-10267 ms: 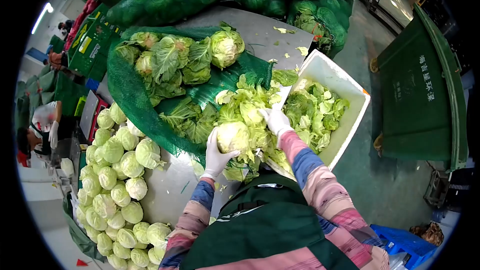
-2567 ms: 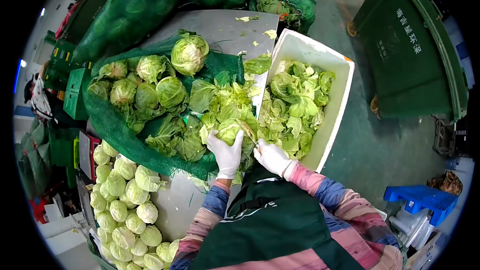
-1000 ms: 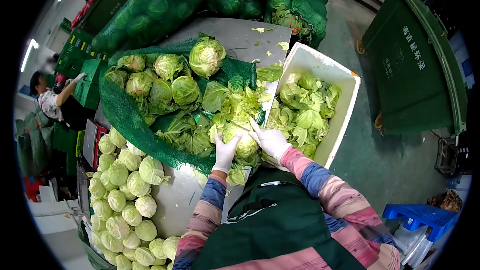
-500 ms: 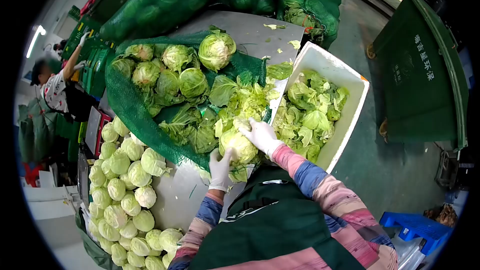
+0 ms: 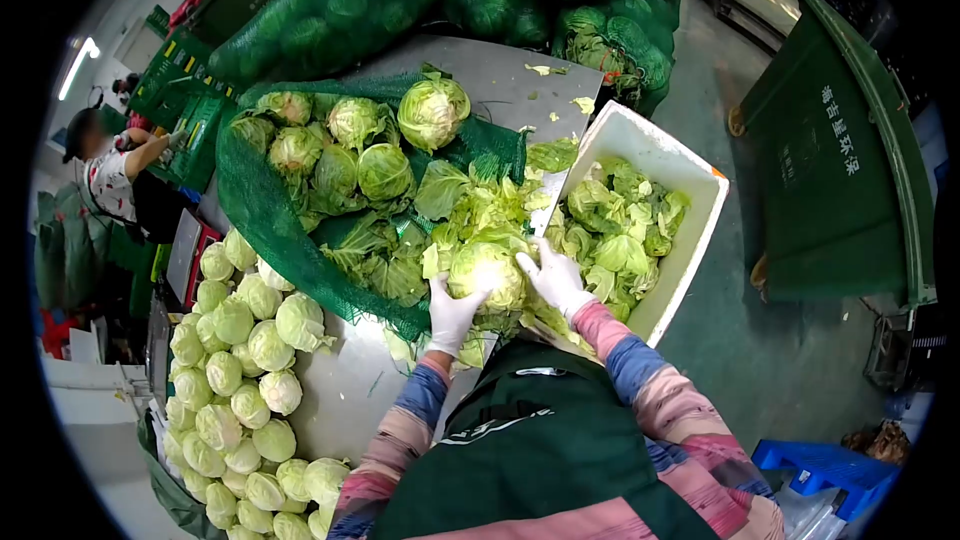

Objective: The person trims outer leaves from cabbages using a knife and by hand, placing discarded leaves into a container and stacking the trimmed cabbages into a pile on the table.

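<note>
A pale green cabbage [image 5: 487, 275] sits between my white-gloved hands at the table's near edge. My left hand [image 5: 455, 314] cups its left side. From the right, my right hand [image 5: 557, 280] holds it with fingers and thumb against its edge. Loose cabbage leaves [image 5: 490, 202] lie just beyond it. Several untrimmed cabbages [image 5: 385, 172] rest on an opened green mesh bag [image 5: 262, 210] behind and to the left.
A white foam box [image 5: 703, 230] of leaves stands right of my right hand. Trimmed cabbages [image 5: 240, 370] are piled at left. Full mesh sacks [image 5: 330, 20] line the back. A green wheeled bin [image 5: 830, 155] is at right; a co-worker [image 5: 112, 175] stands far left.
My right hand has shifted from the top of the cabbage to its right side. The cabbage looks turned and slightly farther right, with my left hand still on its left side.
</note>
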`<state>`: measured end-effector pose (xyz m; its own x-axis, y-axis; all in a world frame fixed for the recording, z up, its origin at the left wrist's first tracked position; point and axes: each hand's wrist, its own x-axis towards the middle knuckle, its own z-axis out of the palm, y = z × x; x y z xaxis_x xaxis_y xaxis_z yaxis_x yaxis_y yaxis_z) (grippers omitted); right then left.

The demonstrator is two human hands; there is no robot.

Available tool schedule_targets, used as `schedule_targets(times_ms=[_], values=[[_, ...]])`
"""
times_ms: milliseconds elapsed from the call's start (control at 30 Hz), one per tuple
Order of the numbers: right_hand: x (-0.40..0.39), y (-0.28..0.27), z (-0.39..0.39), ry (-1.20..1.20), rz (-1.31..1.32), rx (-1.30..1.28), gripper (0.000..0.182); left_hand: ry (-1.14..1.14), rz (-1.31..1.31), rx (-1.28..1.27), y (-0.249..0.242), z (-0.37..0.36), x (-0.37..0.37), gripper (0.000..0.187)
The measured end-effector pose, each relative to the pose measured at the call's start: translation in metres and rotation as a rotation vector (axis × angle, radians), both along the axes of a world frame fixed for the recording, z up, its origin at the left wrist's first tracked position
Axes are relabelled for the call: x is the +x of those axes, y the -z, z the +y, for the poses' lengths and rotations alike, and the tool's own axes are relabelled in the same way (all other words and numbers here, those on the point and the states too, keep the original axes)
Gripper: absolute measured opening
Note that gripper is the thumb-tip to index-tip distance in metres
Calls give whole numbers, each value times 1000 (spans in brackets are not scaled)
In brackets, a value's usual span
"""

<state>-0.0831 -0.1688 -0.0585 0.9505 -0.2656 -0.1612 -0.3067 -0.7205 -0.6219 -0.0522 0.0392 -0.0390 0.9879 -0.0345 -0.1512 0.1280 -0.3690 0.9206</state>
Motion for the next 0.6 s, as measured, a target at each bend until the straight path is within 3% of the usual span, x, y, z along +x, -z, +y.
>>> schedule_targets(times_ms=[33,67,133,333,533,600], values=[[-2,-21,4,-94,-86,40,61,83,17,-49,10,7,9,84],[-2,-25,9,-174,-175,-88,61,168,32,-96,21,12,15,81],[7,-36,13,-378,-184,-188,60,190,0,4,-3,7,17,78],[32,-40,10,-598,-191,-336,62,238,143,-191,-4,4,30,64],[56,-37,7,-590,-24,-218,56,241,119,-167,-6,7,27,69],[67,-31,7,-426,54,-177,57,226,127,-145,-1,12,24,71]])
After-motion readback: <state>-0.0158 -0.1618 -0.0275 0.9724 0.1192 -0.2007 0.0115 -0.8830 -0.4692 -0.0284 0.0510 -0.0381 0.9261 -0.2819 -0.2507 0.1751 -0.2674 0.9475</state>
